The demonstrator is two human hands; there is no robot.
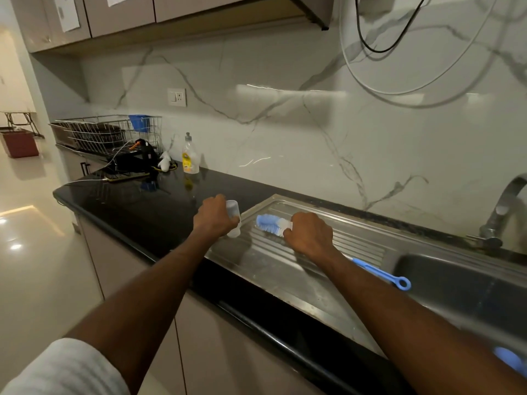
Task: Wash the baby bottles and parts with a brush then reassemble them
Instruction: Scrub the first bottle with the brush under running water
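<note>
Partly, we lose the clear bottle (234, 220) behind the curled fingers of our left hand (216, 216), which grasps it at the edge where the black surface (148, 206) meets the steel drainboard (285, 269). Our right hand (309, 233) clenches the brush (272, 222) mid-shaft, so its blue bristle head juts left toward the bottle, near but apart, while the handle loop emerges behind the wrist.

Sink drainboard (336, 246) as reference, bottle brush (273, 223) lying on it, handle toward basin (456, 283) at right, faucet (502, 212) behind basin, baby bottle (234, 218) at drainboard's left edge, dish soap bottle (190, 155) behind-left on countertop (137, 206), dish rack (105, 132) farther left
</note>
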